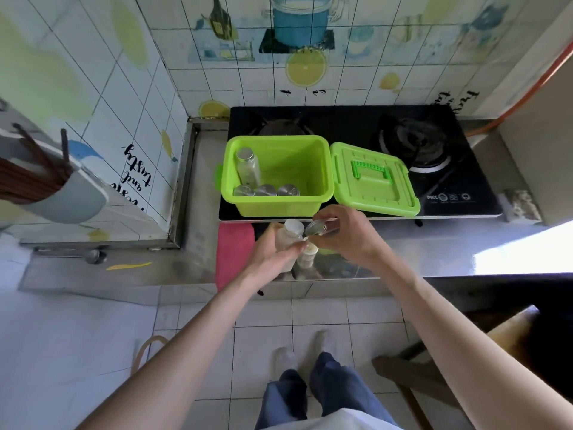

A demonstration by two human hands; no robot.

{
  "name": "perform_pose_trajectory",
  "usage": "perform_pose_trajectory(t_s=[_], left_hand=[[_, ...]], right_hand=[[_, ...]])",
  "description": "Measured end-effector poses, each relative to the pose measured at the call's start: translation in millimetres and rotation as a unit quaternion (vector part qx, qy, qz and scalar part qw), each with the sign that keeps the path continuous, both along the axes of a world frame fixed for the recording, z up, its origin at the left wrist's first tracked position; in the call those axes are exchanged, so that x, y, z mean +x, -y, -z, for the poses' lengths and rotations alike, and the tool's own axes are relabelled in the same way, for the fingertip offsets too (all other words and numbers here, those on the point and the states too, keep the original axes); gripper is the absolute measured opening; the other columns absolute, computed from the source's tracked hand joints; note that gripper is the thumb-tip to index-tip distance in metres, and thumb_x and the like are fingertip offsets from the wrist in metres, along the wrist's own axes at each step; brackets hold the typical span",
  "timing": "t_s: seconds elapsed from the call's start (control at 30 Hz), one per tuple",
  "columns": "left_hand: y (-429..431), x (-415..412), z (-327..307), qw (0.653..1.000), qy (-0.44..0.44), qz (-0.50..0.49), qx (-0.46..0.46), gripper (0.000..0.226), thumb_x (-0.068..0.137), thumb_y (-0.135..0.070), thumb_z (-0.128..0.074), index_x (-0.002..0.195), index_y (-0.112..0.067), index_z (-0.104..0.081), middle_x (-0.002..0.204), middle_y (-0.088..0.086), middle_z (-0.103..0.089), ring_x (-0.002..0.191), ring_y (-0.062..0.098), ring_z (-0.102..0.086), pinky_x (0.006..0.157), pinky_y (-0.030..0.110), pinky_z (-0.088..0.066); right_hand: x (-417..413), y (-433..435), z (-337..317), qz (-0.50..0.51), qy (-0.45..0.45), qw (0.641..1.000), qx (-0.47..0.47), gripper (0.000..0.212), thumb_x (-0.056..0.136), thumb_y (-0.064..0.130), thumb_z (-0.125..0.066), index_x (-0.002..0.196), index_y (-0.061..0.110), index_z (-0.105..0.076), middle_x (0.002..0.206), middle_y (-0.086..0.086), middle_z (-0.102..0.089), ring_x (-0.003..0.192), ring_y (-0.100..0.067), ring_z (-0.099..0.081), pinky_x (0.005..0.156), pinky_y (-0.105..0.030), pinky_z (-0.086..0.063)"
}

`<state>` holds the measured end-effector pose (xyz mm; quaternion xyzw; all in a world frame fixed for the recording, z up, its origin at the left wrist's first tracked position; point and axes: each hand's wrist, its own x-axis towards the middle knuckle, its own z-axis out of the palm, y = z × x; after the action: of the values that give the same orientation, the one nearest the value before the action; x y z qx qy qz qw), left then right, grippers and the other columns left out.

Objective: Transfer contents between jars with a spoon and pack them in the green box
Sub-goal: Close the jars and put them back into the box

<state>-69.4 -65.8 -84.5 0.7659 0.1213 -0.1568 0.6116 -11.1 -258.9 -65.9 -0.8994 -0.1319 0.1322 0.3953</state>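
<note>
My left hand [273, 252] grips an open clear jar [290, 235] upright over the steel counter. Just right of the jar's mouth, my right hand [344, 234] pinches a round metal lid [316, 227], tilted. A second small jar [307, 256] stands on the counter below the hands, partly hidden. The green box [322, 169] sits open on the stove's front left. It holds one tall jar with a metal lid [248, 166] leaning at the left and three lidded jars [266, 190] along the near wall. No spoon shows near the hands.
The box's green lid [376, 181] lies flat to its right on the black gas stove [434, 144]. A pink cloth [234, 252] hangs over the counter edge to the left. A ladle [93, 256] and a yellow strip [128, 265] lie further left. Chopsticks stand in a wall holder [71, 193].
</note>
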Motion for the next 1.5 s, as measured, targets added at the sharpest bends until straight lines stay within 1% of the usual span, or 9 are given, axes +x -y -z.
perform_pose_trajectory(t_s=[0.2, 0.37, 0.43, 0.5, 0.63, 0.77, 1.03, 1.3, 1.5], left_hand=[[-7, -4, -11, 0.999, 0.022, 0.034, -0.014, 0.037, 0.086, -0.040, -0.085, 0.109, -0.035, -0.056, 0.114, -0.003, -0.073, 0.109, 0.013, -0.069, 0.103, 0.045, -0.054], [-7, -10, -26, 0.993, 0.073, 0.093, -0.013, 0.038, 0.094, -0.016, -0.074, 0.093, -0.054, -0.068, 0.095, 0.014, -0.073, 0.078, 0.011, -0.066, 0.072, 0.026, -0.053], [-9, -13, -26, 0.995, 0.071, 0.077, -0.002, 0.021, 0.085, -0.034, -0.080, 0.099, -0.044, -0.068, 0.101, 0.009, -0.077, 0.086, 0.010, -0.072, 0.080, 0.039, -0.058], [-15, -13, -19, 0.996, 0.046, 0.082, -0.008, 0.046, 0.077, -0.046, -0.084, 0.116, -0.028, -0.068, 0.108, 0.002, -0.078, 0.099, 0.017, -0.075, 0.091, 0.050, -0.059], [-20, -12, -23, 0.992, 0.028, 0.119, -0.023, 0.038, 0.091, -0.027, -0.082, 0.124, -0.014, -0.068, 0.111, 0.008, -0.078, 0.103, 0.024, -0.074, 0.088, 0.037, -0.058], [-18, -9, -21, 0.992, 0.057, 0.113, -0.026, 0.030, 0.092, -0.024, -0.080, 0.117, -0.010, -0.071, 0.106, 0.012, -0.077, 0.091, 0.017, -0.073, 0.074, 0.025, -0.054], [1, -13, -15, 0.992, 0.109, 0.063, 0.023, 0.044, 0.080, -0.050, -0.085, 0.117, -0.032, -0.071, 0.107, -0.012, -0.076, 0.100, 0.007, -0.071, 0.088, 0.038, -0.058], [-1, -13, -34, 0.993, 0.087, 0.080, 0.023, 0.031, 0.087, -0.036, -0.085, 0.110, -0.022, -0.070, 0.097, -0.002, -0.074, 0.081, 0.002, -0.067, 0.064, 0.013, -0.048], [1, -7, -59, 0.991, 0.103, 0.082, -0.001, 0.037, 0.087, -0.032, -0.085, 0.119, -0.020, -0.071, 0.103, -0.002, -0.077, 0.092, 0.005, -0.071, 0.075, 0.020, -0.054]], right_hand=[[-2, -13, -27, -0.006, -0.006, 1.000, 0.023, 0.057, 0.072, 0.031, -0.092, 0.121, 0.017, -0.068, 0.097, 0.006, -0.072, 0.087, -0.009, -0.072, 0.082, -0.033, -0.062], [-7, -26, -39, -0.026, -0.017, 0.999, 0.027, 0.036, 0.075, 0.026, -0.090, 0.105, 0.022, -0.072, 0.093, 0.012, -0.074, 0.087, -0.003, -0.072, 0.081, -0.033, -0.062], [-7, -27, -42, -0.045, -0.029, 0.999, 0.011, 0.030, 0.077, 0.022, -0.088, 0.103, 0.023, -0.074, 0.097, 0.013, -0.075, 0.092, -0.001, -0.071, 0.085, -0.033, -0.061], [-6, -27, -47, -0.072, -0.047, 0.996, 0.004, 0.031, 0.078, 0.015, -0.087, 0.104, 0.024, -0.075, 0.103, 0.012, -0.075, 0.098, -0.003, -0.070, 0.089, -0.032, -0.060], [-3, -25, -62, -0.120, -0.058, 0.991, -0.016, 0.033, 0.078, 0.012, -0.087, 0.104, 0.029, -0.074, 0.107, 0.014, -0.074, 0.101, -0.005, -0.071, 0.093, -0.030, -0.059], [-4, -25, -71, -0.084, -0.026, 0.995, -0.047, 0.020, 0.075, 0.033, -0.089, 0.088, 0.027, -0.076, 0.086, 0.012, -0.076, 0.080, -0.014, -0.073, 0.077, -0.044, -0.062], [-22, -34, -77, -0.001, 0.092, 0.949, -0.303, 0.084, 0.083, 0.092, -0.029, 0.076, 0.014, -0.063, 0.064, -0.001, -0.065, 0.062, -0.023, -0.065, 0.061, -0.034, -0.054], [-7, -7, -103, -0.163, -0.025, 0.982, -0.088, 0.037, 0.088, 0.045, -0.074, 0.123, 0.035, -0.069, 0.103, 0.016, -0.071, 0.093, -0.004, -0.070, 0.091, -0.038, -0.058], [-10, -21, -108, -0.070, 0.127, 0.959, -0.242, 0.057, 0.090, 0.072, -0.054, 0.086, 0.017, -0.069, 0.074, 0.001, -0.069, 0.071, -0.022, -0.066, 0.056, -0.034, -0.050]])
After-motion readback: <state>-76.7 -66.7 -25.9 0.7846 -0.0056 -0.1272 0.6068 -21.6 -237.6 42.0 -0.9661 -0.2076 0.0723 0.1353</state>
